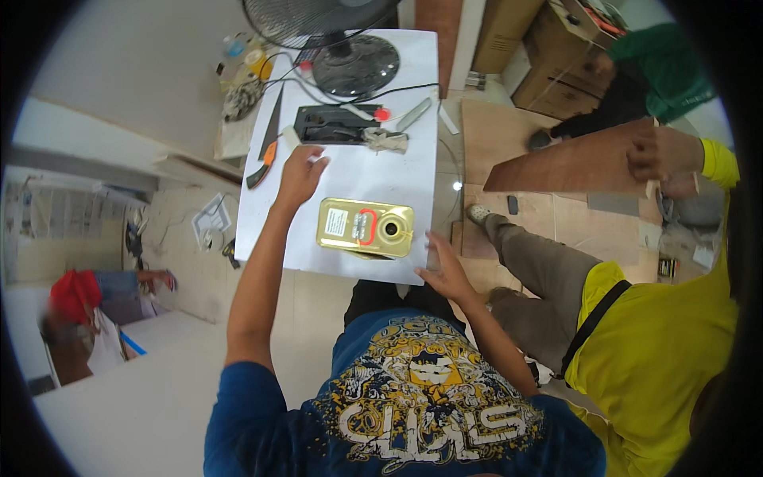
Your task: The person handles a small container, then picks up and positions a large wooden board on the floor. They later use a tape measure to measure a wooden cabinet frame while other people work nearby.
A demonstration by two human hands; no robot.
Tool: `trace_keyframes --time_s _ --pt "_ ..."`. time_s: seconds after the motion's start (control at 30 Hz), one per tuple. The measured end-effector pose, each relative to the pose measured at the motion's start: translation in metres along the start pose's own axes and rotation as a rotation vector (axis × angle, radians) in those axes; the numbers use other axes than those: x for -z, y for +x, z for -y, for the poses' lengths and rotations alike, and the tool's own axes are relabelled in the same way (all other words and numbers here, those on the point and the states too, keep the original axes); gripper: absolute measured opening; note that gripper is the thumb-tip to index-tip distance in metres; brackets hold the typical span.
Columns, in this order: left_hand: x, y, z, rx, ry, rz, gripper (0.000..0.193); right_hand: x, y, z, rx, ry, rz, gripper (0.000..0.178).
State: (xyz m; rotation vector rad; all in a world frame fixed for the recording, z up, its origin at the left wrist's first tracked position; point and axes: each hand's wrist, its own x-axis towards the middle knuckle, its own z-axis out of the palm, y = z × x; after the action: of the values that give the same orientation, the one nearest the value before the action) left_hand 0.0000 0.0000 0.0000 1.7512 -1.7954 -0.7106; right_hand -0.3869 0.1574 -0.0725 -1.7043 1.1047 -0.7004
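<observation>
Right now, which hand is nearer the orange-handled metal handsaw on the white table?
Left: the left hand is just right of the handsaw, apart from it; the right hand is farther off, beside the gold metal tin.

A blue short-sleeved T-shirt point(401, 409) is worn, its left sleeve point(246, 413) seen at seven o'clock and its right sleeve point(571, 433) between four and five. The front is covered by a dense print point(469, 374) in yellow, white and black, broken into swirling, splashed shapes. Large white lettering point(437, 437) is set at the print's six o'clock, and a yellow panel point(435, 370) with a white-and-black motif is placed near its centre. At the shirt's twelve o'clock, black legwear point(372, 302) is partly shown. The forearms point(258, 294) are left bare.
</observation>
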Motion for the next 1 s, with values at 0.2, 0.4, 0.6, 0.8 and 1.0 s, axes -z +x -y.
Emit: trace_keyframes --time_s 0.2,0.4,0.6,0.8,1.0 --pt "-0.083 0.159 -0.012 -0.53 0.429 0.237 0.059 0.011 -0.12 -0.047 -0.459 0.201 -0.146 0.06" --pt "-0.135 0.24 0.026 -0.559 0.61 0.456 0.059 -0.109 -0.258 -0.075 -1.016 -0.024 -0.631 0.047" --pt "-0.166 0.217 0.016 -0.63 0.639 0.479 0.042 -0.334 -0.37 -0.048 -1.389 -0.068 -0.444 0.045" --pt "-0.113 0.258 -0.003 -0.727 0.424 0.201 0.035 -0.365 -0.296 -0.033 -1.136 0.185 -0.801 0.031" --pt "-0.063 0.211 -0.032 -0.616 0.557 0.4 0.035 -0.234 -0.164 -0.011 -0.757 0.197 -0.894 0.032"
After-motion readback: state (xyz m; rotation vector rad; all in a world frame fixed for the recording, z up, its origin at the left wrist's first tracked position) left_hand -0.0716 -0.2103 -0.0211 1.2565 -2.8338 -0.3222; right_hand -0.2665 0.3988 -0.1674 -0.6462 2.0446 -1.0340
